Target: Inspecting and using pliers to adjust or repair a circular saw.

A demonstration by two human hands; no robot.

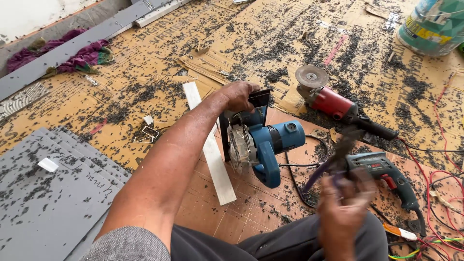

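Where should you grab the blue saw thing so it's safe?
Probably by the curved blue handle on the blue saw, coming from the near side. It loops clear of the round blade guard. The left hand now holds the dark base plate at its far end.

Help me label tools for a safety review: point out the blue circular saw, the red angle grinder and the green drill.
Blue circular saw (278, 140), head view: on its blue motor housing.
Red angle grinder (332, 102), head view: on its red body.
Green drill (382, 169), head view: on its green casing.
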